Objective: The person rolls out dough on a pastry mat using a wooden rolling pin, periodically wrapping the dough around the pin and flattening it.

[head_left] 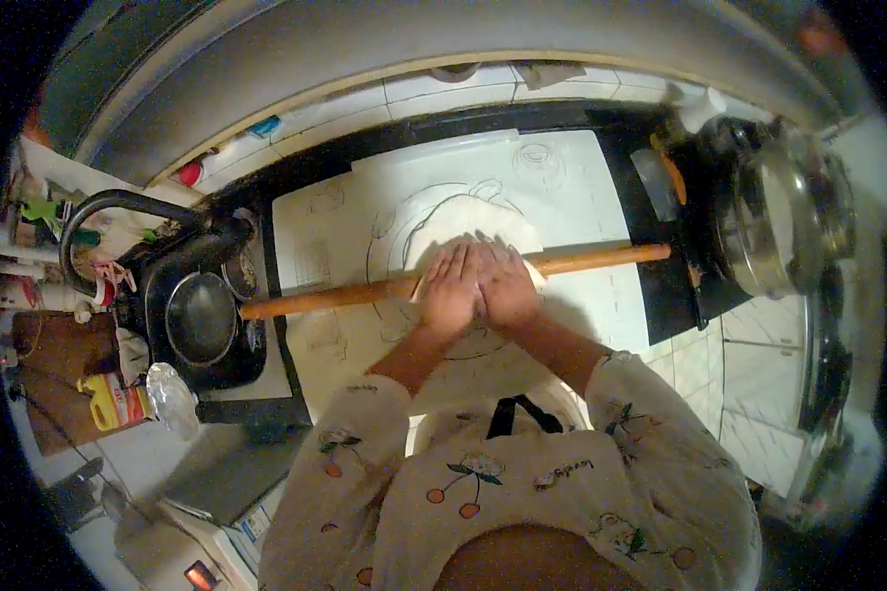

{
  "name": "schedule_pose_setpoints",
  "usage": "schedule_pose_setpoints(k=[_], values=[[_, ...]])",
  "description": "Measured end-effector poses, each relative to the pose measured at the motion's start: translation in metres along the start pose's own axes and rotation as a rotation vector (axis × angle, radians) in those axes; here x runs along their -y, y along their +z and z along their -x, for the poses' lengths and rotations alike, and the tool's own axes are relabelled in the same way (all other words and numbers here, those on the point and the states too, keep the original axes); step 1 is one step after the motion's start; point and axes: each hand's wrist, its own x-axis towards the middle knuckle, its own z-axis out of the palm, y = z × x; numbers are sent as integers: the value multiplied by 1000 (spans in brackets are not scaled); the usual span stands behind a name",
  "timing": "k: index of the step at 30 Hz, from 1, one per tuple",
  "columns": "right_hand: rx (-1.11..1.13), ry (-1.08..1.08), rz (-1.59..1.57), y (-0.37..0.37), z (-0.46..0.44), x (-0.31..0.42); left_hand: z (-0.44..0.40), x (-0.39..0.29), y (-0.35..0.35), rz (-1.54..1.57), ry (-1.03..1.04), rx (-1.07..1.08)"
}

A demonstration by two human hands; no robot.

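Cherry-printed clothing point(522, 473) sits nearest. Dough point(478, 219) lies under and beyond the rolling pin's point(601, 260) middle, where the left hand point(450, 295) and right hand point(508, 291) rest flat, fingers close together. It's already a broad sheet; its edge seems uneven, so evening-out probably remains. Beneath the pin, a white mat point(586, 187); off its left end, a pan point(202, 320).

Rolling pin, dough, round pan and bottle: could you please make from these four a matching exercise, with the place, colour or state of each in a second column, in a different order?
Column one
1. rolling pin
2. dough
3. round pan
4. bottle

Column two
A. inside the dark sink
B. yellow, at the left of the view, lower than the sink
C. pale and flattened, on the white mat
D. lying crosswise beneath the left hand and the right hand

Right pairs: 1-D, 2-C, 3-A, 4-B.
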Motion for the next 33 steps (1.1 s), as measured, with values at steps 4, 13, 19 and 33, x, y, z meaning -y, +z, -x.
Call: schedule_pose_setpoints(k=[4,13,19,33], values=[[-133,-12,-90,8,-40,-24,-41,5,-19,5,-95,-33],[-245,-73,-97,32,-13,-17,32,-28,-38,179,33,-112],[-401,103,86,13,-81,-31,-78,23,-11,-52,-182,-338],[66,-77,196,48,-13,-30,11,-10,-16,-56,-146,-52]])
